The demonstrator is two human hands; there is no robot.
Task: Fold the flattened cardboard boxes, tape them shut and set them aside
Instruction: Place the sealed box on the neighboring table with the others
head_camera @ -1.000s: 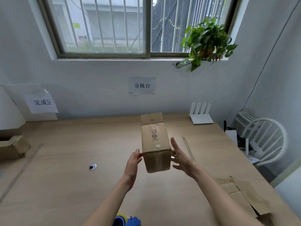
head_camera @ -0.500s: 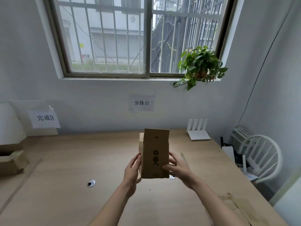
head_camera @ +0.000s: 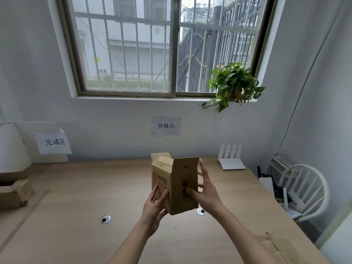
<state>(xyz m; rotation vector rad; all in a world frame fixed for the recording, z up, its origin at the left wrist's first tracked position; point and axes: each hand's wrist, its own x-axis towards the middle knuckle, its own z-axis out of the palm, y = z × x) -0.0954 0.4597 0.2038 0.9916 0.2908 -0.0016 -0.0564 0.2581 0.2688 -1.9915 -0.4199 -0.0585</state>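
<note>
Cardboard box (head_camera: 176, 184) (brown, upright, top flaps open) gripped between both hands, left (head_camera: 155, 207) and right (head_camera: 206, 191).

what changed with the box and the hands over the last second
The cardboard box went from lying flat between open palms to standing upright and turned, top flaps open. The left hand now cups its lower left side; the right hand grips the right. It stays above the table.

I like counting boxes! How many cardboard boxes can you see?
3. One box is held above the table by both hands. One sits at the far left. Flattened cardboard lies bottom right, cut off, so more may be hidden.
</note>
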